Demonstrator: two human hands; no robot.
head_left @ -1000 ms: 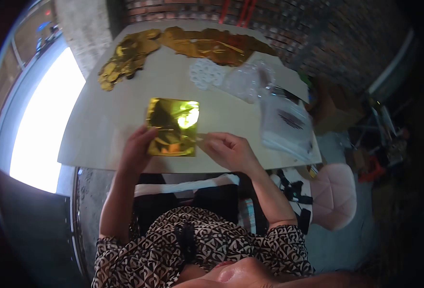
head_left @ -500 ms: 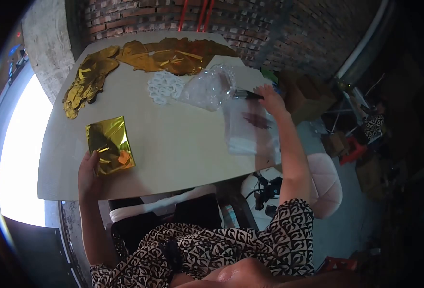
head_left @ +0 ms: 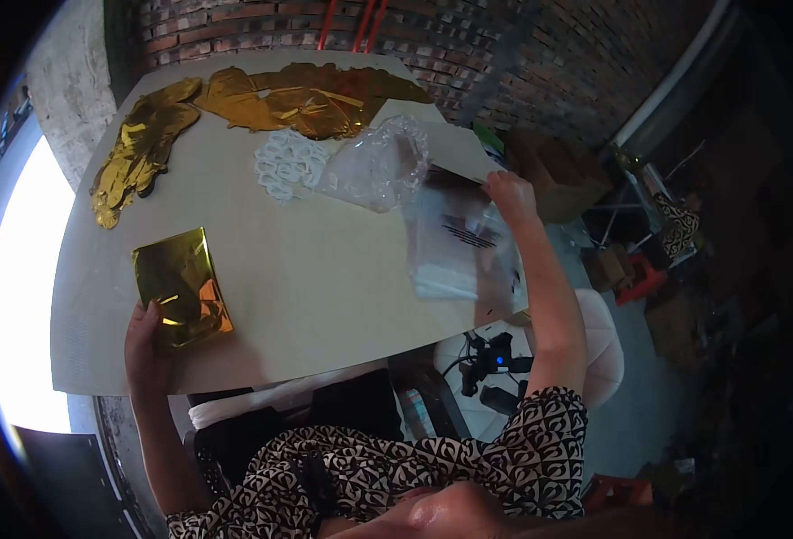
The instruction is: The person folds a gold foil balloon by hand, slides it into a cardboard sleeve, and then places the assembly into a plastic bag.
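Observation:
On the left of the table, my left hand [head_left: 148,337] grips a shiny gold foil packet [head_left: 181,287] by its lower left side, thumb on top. The packet is flat and roughly rectangular. Over on the right, my right hand [head_left: 511,196] has its fingers pinched together at the upper right corner of a clear plastic bag [head_left: 455,260] with dark printed lines. That bag lies on a stack of similar ones. A crumpled clear plastic bag [head_left: 374,166] is just left of the stack, beside a cluster of white rings or loops [head_left: 286,164].
Gold foil pieces [head_left: 311,101] spread along the far side of the table [head_left: 298,269], with more at the far left. Cardboard boxes [head_left: 554,171] stand beyond the right edge. A white padded stool [head_left: 599,346] and a black device [head_left: 495,359] are below the near edge.
My right hand has gone from spread fingers to a pinch at the bag's corner. My left hand still holds the foil packet. The whole view has shifted slightly.

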